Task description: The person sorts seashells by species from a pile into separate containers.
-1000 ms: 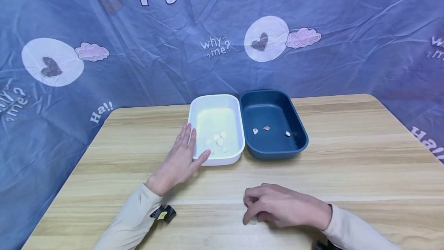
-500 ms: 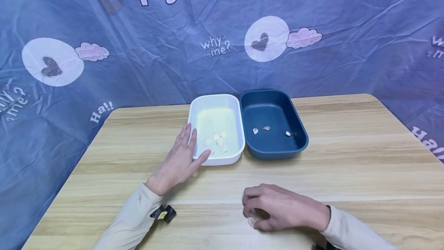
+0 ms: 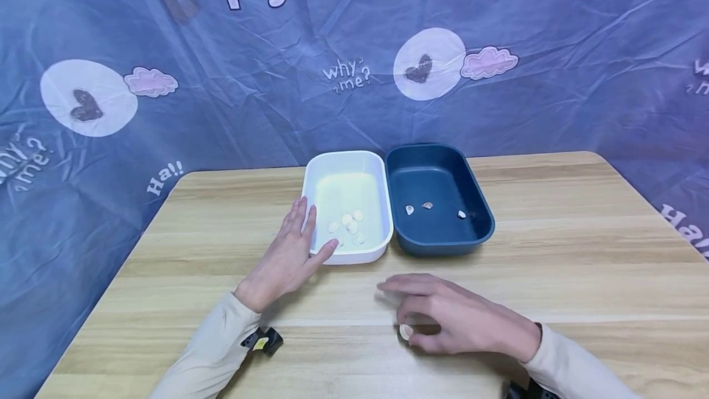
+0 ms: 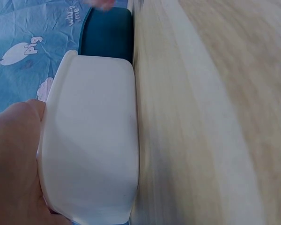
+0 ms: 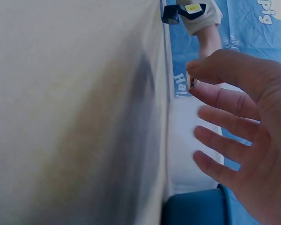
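Observation:
My right hand (image 3: 460,319) pinches a small pale seashell (image 3: 406,332) between thumb and index finger, just above the table in front of the bins. Its other fingers extend toward the left. In the right wrist view the shell (image 5: 193,83) shows only as a sliver between the fingertips. My left hand (image 3: 282,257) rests against the near left corner of the white bin (image 3: 387,202), fingers straight and thumb over the front rim. Several pale shells (image 3: 351,226) lie inside that bin. Three small shells (image 3: 427,205) are spread apart in the dark blue bin (image 3: 443,245).
Both bins stand side by side at the back of the wooden table (image 3: 581,233), the blue one on the right. Behind the table hangs a blue printed cloth (image 3: 266,103). Each wrist carries a black strap-on camera, the left one (image 3: 263,342) lying near the tabletop.
My right hand has pinched the shell from the table and raised it slightly, its outer fingers straightening. My left hand stays at the white bin. The head view has shifted a little.

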Demonstrator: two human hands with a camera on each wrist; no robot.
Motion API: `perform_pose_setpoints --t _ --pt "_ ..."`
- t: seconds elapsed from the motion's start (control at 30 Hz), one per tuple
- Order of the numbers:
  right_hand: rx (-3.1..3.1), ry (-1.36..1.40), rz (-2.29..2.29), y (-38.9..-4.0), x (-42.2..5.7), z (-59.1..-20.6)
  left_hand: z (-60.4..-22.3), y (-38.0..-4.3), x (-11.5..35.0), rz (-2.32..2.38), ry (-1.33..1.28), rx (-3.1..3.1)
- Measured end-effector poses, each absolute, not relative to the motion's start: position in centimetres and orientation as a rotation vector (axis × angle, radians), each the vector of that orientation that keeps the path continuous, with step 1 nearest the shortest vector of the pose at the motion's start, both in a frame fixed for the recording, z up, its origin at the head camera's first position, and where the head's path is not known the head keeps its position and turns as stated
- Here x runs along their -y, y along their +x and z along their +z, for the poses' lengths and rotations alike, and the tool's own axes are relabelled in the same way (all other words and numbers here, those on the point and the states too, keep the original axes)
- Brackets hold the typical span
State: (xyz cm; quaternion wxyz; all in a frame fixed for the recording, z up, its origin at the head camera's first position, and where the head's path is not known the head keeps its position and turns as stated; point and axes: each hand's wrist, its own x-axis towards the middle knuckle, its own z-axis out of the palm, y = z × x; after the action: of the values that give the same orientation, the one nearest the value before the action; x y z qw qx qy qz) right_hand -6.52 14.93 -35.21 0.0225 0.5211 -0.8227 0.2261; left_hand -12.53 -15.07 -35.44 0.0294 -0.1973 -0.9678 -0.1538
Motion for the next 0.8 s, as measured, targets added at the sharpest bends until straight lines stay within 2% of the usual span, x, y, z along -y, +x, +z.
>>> perform_pose_setpoints --t 0.43,0.8 --pt "2.524 1.510 0.716 -7.1 -16.0 -33.5 -35.4 -12.8 15.0 -0.463 -0.607 2.989" --pt "2.563 1.327 0.871 -9.5 -17.3 -32.8 -35.5 -12.7 15.0 -0.468 -0.615 2.991"
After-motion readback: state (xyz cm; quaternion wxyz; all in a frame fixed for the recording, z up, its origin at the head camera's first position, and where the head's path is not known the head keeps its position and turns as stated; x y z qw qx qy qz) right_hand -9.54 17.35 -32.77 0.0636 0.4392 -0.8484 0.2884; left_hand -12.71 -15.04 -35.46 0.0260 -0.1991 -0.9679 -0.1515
